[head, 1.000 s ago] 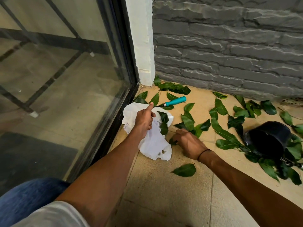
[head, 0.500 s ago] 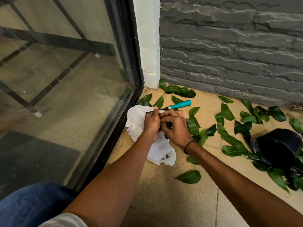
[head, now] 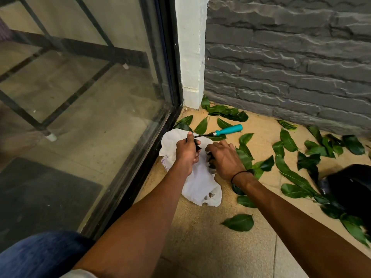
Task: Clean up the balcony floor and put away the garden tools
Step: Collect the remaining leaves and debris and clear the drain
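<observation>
A white plastic bag lies on the tan balcony floor beside the glass door. My left hand grips the bag's upper edge, fingers curled. Close to its right, my right hand holds dark green leaves at the bag's mouth. A garden tool with a teal handle lies just behind the hands, its dark metal end reaching toward my left thumb. Several green leaves are scattered over the floor to the right, and one leaf lies alone nearer me.
A black pot lies on its side at the right edge among leaves. The glass door with its black frame runs along the left. A grey stone wall and a white pillar close the corner behind.
My right hand has come up from the floor with leaves to the bag's mouth, next to my left hand. The left hand has stayed on the bag's edge.
</observation>
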